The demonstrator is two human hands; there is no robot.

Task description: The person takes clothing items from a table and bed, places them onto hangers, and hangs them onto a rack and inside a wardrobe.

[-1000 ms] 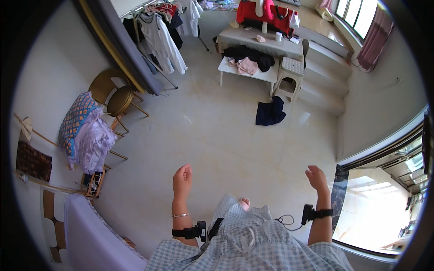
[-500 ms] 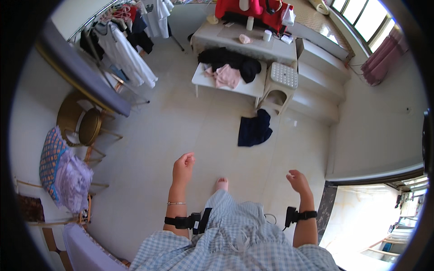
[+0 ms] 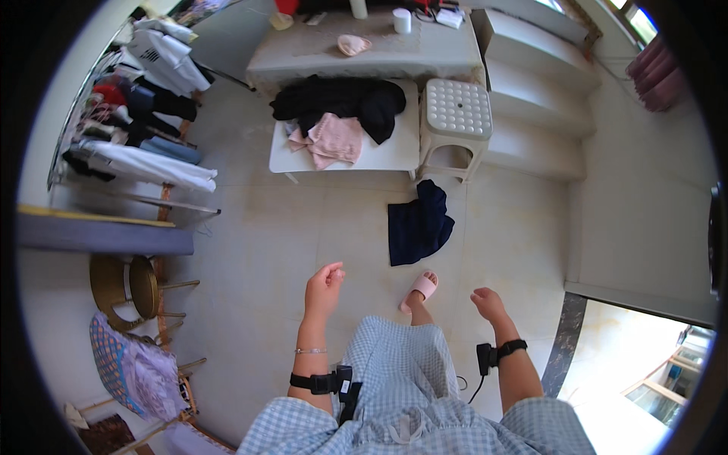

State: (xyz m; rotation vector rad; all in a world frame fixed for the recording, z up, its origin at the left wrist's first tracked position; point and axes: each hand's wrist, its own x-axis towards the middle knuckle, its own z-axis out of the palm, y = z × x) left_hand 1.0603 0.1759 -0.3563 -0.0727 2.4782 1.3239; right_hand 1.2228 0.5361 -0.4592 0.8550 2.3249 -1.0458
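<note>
Both my hands are raised in front of my body above the floor. My left hand (image 3: 324, 290) has its fingers curled in, and nothing shows in it. My right hand (image 3: 487, 304) is closed in a loose fist, with nothing visible in it. Ahead of them, a dark navy garment (image 3: 419, 226) lies crumpled on the floor, touched by neither hand. Beyond it, a low white table (image 3: 387, 158) bears a pink garment (image 3: 337, 139) and a heap of black clothing (image 3: 326, 98).
A white plastic stool (image 3: 459, 110) stands right of the low table, beside white steps (image 3: 535, 91). Behind is a covered table (image 3: 303, 57). On the left are a clothes rack with garments (image 3: 144, 163), a grey-purple board (image 3: 106, 235) and a gold chair (image 3: 144, 287). My foot in a pink slipper (image 3: 422, 287) is forward.
My view has moved forward and turned right, bringing the navy garment, low table and stool closer. A slippered foot has stepped out in front. Both hands stay curled.
</note>
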